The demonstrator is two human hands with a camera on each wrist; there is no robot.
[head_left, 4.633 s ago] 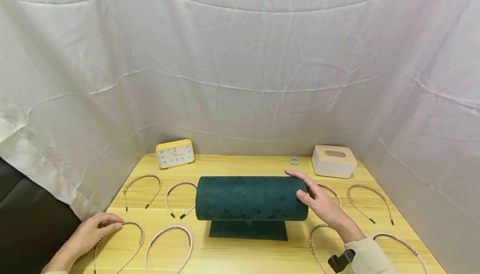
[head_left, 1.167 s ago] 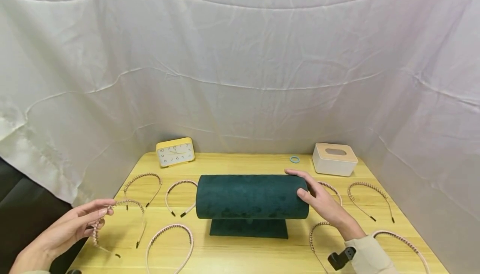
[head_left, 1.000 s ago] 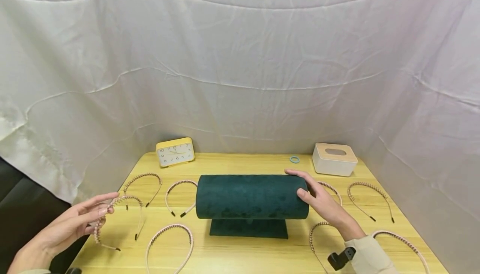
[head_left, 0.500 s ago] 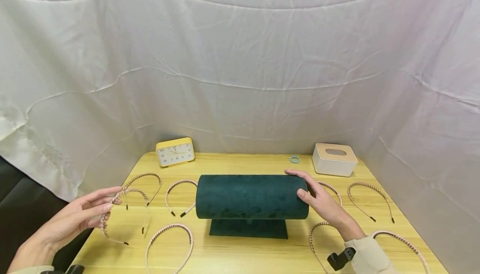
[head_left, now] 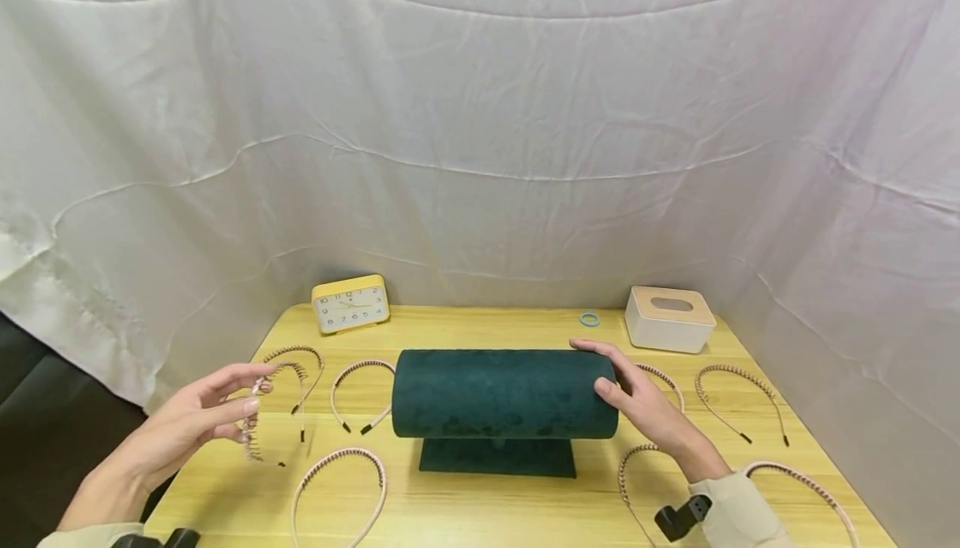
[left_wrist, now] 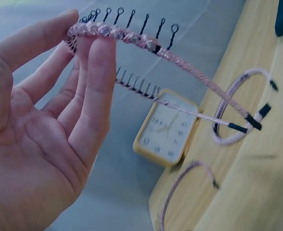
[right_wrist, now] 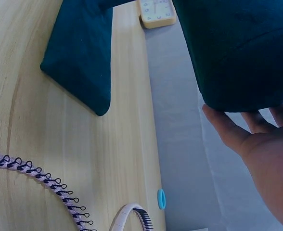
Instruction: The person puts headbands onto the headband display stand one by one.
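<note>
My left hand (head_left: 187, 419) holds up a thin pink headband (left_wrist: 189, 72) by its beaded arch, pinched between thumb and fingers. Black wire loops line the arch, and its two dark-tipped ends point away from the palm, clear of the table in the left wrist view. At centre stands a dark green velvet roll (head_left: 498, 394) on a flat base (head_left: 495, 460). My right hand (head_left: 648, 415) rests with spread fingers on the roll's right end, thumb on the front and index finger over the top. In the right wrist view the roll hides the fingertips.
Headbands lie on the wooden table (head_left: 465, 515) on both sides, among them a pink one (head_left: 378, 473) near the left hand and another (head_left: 735, 373) at right. At the back stand a yellow clock (head_left: 351, 306), a blue ring (head_left: 588, 319) and a tissue box (head_left: 667, 323).
My left hand has picked the headband up off the table at the left and carried it up, away from me and rightward. My right hand has stayed on the roll.
</note>
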